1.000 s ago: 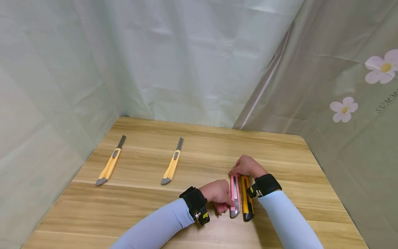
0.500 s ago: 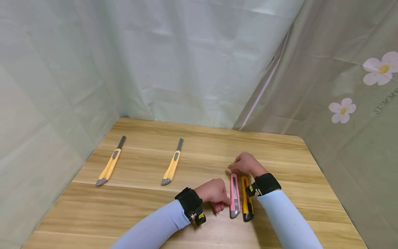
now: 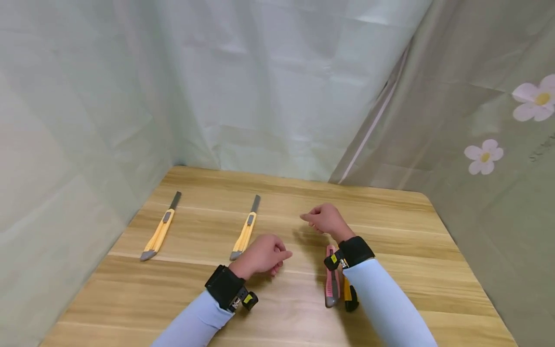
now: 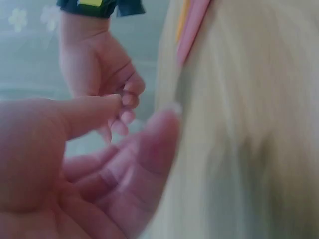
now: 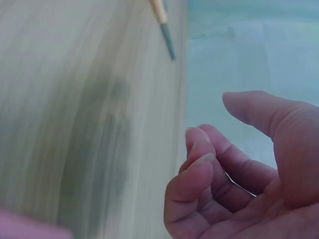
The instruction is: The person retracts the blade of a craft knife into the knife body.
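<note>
My left hand (image 3: 262, 254) hovers above the table, close to the lower end of a yellow utility knife (image 3: 247, 229) whose blade is extended. Its fingers are loosely bent and hold nothing. Farther right, my right hand (image 3: 328, 221) is also in the air with nothing in it; the right wrist view shows a gap between thumb and fingers. Beneath the right wrist lie a pink utility knife (image 3: 332, 289) and a dark-yellow one with a black end (image 3: 350, 298), side by side. The wrist strap and sleeve partly cover both. No blade sticks out of the pink knife's visible part.
Another yellow utility knife (image 3: 161, 231) with its blade out lies at the table's left side. The wooden table (image 3: 195, 299) is bordered by hanging curtains (image 3: 269, 96) at the back and both sides.
Both hands have moved off to the left, away from the pink knife. The left hand, earlier touching its side, is now beside the middle yellow knife. The pink knife stays down.
</note>
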`<action>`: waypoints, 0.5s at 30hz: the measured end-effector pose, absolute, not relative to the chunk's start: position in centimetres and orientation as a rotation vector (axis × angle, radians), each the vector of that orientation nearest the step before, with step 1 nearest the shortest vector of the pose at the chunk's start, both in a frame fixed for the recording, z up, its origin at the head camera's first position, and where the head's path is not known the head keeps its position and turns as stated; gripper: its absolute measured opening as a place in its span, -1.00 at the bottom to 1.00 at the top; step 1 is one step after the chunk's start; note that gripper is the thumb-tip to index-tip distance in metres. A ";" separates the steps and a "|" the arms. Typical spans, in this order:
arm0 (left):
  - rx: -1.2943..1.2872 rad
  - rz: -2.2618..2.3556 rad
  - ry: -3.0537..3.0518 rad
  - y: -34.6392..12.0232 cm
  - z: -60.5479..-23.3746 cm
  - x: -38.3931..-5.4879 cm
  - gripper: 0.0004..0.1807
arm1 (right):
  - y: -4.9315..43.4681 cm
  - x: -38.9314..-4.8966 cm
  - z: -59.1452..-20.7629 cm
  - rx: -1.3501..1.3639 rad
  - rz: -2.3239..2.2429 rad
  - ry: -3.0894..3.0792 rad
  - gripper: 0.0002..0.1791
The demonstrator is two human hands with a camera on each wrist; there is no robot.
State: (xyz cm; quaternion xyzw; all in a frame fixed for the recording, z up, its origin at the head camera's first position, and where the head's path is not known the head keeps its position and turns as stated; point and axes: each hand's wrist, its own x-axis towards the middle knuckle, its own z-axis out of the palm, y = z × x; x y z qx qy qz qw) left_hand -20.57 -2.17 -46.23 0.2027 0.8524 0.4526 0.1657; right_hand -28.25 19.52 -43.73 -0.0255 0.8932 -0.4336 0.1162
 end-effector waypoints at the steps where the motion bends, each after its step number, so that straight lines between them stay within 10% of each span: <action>1: 0.594 1.315 2.454 -2.7 -46.1 -20.7 -0.74 | 19.1 -28.5 -43.8 -0.074 -1.324 2.584 -0.63; 15: 0.266 1.325 2.761 -10.4 -45.0 -22.3 -0.85 | 12.8 -30.9 -43.5 -0.130 -1.541 2.408 -0.69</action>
